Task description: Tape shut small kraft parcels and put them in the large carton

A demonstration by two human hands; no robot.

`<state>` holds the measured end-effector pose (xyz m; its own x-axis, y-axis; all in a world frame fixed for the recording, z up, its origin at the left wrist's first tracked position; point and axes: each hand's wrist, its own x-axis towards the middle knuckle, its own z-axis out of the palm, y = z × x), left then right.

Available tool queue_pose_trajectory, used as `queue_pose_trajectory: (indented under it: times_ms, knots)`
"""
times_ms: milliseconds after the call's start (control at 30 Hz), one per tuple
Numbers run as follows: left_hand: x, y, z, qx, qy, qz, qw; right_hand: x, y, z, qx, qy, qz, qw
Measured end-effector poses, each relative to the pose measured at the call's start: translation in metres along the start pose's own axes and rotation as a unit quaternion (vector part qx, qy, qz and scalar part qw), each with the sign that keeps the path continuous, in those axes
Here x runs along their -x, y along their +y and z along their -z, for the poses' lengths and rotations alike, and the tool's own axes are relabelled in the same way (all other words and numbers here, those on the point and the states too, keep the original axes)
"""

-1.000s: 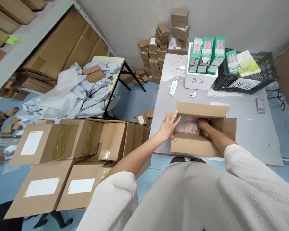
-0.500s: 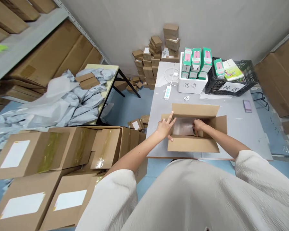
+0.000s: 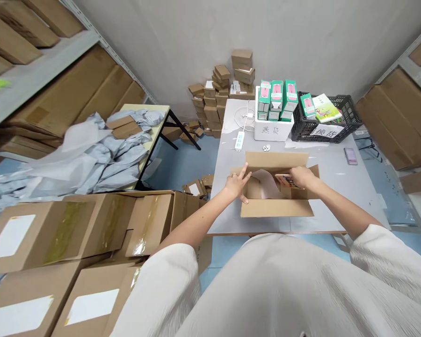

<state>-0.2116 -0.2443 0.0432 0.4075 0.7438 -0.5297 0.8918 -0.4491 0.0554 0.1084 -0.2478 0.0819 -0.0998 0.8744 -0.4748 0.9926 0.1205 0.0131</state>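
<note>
Right hand is in the right part of the open box, fingers closed on the near-right end of a colourful item; fingertips partly hidden, so firmness of the hold cannot be told. Item lies inside the box, right of a curved pale sheet. Left hand: fingers spread and apart, on the box's left end, gripping nothing that shows. Risks, as judged: the item could slip or twist, being held at one end only; its free edge could catch the sheet, which bows upward, and crease it or drag it along. The upright far flap and the right flap, close to the right wrist, could snag hand or item. Uneven pressure from the left hand could skid the box on the smooth table, its near edge being close to the body. Around: beyond the box, a small round silvery thing, power strip with loose cable, white bin of green packs, black crate; purple card to the right. Taped cartons stand below the left forearm and limit room for a sideways swing.
</note>
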Motion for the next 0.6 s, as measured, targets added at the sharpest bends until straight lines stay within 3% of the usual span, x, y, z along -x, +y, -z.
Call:
queue_pose_trajectory:
  times_ms: [267,433,600]
  knots:
    - [-0.017,-0.017,0.009,0.022,-0.016,-0.023,0.999,0.025,0.027,0.035,-0.078,0.148,0.017,0.986]
    - [-0.021,-0.028,0.017,0.028,-0.019,-0.039,0.999,0.029,0.044,0.03,-0.207,0.21,0.019,0.955]
    - [0.007,-0.037,0.018,0.045,0.004,-0.039,0.998,0.038,0.055,0.021,-0.317,0.243,0.012,0.917]
